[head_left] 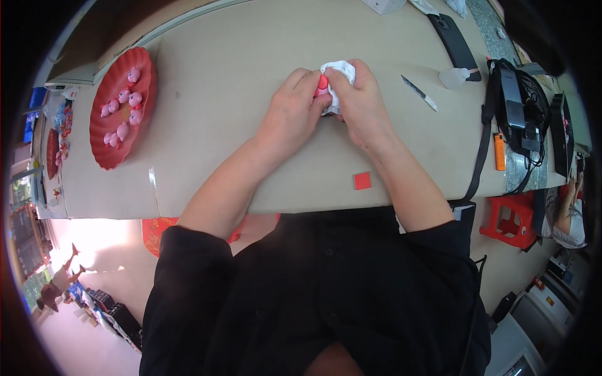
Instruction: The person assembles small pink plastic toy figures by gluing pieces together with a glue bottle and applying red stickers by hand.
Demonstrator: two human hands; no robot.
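Both my hands meet over the far middle of the table. My left hand point(293, 108) is closed around a small pink figurine with a red part point(322, 85), mostly hidden by fingers. A crumpled white cloth point(342, 67) is gripped in my right hand point(362, 103), its thumb pressing the cloth against the figurine. A flat red square point(362, 180) lies near the table's front edge, below my right wrist. To the right of that hand rests a small knife point(419, 93) with a dark handle.
A red scalloped tray point(102, 143) on the left bears several pink figurines point(135, 98). At the right are a small translucent bottle point(453, 78), a black phone point(453, 39), an orange box point(499, 151) and a black bag with devices point(539, 94). A red stool point(511, 219) stands beyond the table edge.
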